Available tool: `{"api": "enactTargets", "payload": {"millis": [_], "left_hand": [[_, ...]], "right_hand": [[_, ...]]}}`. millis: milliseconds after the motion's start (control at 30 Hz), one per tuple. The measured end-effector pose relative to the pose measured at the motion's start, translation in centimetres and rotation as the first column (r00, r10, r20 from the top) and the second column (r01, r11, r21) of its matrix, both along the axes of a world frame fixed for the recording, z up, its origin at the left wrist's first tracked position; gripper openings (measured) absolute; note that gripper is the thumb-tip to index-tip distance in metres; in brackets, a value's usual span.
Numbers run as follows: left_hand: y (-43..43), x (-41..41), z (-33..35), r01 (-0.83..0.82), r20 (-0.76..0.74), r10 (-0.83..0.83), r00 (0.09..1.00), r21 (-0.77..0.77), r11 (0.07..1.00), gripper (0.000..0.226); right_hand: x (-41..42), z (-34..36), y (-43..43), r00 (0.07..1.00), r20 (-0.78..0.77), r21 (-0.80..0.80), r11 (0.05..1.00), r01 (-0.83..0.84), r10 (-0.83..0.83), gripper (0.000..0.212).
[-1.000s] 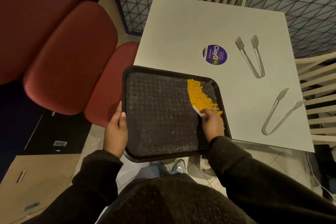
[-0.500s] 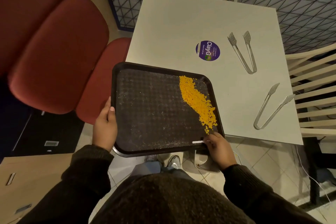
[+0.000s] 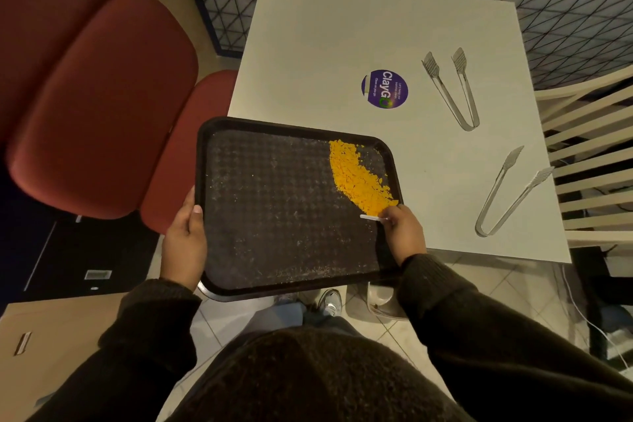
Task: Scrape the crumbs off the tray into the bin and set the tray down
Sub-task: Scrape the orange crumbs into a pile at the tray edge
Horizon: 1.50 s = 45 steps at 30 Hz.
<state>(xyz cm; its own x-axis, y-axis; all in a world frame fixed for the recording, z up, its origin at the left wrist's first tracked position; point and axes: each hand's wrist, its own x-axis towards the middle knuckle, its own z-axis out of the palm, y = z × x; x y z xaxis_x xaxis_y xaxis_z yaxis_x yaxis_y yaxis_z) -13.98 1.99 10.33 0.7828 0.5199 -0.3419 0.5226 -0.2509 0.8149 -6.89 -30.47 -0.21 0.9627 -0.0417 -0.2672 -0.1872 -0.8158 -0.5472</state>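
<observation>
Now the right hand (image 3: 404, 233) pinches a small white scraper (image 3: 371, 217) at the tray's four o'clock edge, while the left hand (image 3: 185, 240) grips the rim at nine o'clock. The black tray (image 3: 274, 216) juts past the white counter (image 3: 325, 38), its far right corner over it. Orange crumbs (image 3: 358, 176) are banked along the two o'clock side. No bin is in view. Best to hold the blade flat and sweep the bank in short strokes, tray kept level. Compared with half a second ago, the scraper has risen from the near rim to the pile's tail.
</observation>
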Motion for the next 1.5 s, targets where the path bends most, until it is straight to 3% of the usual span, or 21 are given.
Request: {"api": "enactTargets", "payload": {"millis": [367,800,967,1167,1500], "left_hand": [[0.1,0.2,-0.1,-0.009,-0.022,0.009,1.0,0.002,1.0,0.041],[0.0,-0.3,0.4,-0.002,0.017,0.002,1.0,-0.014,1.0,0.041],[-0.1,-0.8,0.2,-0.031,0.014,0.032,0.999,-0.027,0.999,0.041],[-0.4,-1.3,0.0,-0.048,0.018,0.049,0.999,-0.044,0.998,0.041],[-0.8,-2.0,-0.1,-0.031,0.032,0.032,0.999,-0.036,0.999,0.041]], "right_hand": [[-6.8,1.0,-2.8,0.992,-0.082,-0.055,0.993,-0.101,0.096,0.019],[-0.2,-0.1,-1.6,0.998,-0.022,-0.011,0.998,-0.059,0.059,0.018],[-1.3,0.3,-1.4,0.997,-0.007,0.012,0.997,-0.072,0.072,0.015],[-4.0,0.1,0.3,0.978,-0.002,0.041,0.977,-0.207,0.208,0.013],[1.5,0.2,1.9,0.987,-0.032,-0.004,0.988,0.157,-0.158,0.016]]}}
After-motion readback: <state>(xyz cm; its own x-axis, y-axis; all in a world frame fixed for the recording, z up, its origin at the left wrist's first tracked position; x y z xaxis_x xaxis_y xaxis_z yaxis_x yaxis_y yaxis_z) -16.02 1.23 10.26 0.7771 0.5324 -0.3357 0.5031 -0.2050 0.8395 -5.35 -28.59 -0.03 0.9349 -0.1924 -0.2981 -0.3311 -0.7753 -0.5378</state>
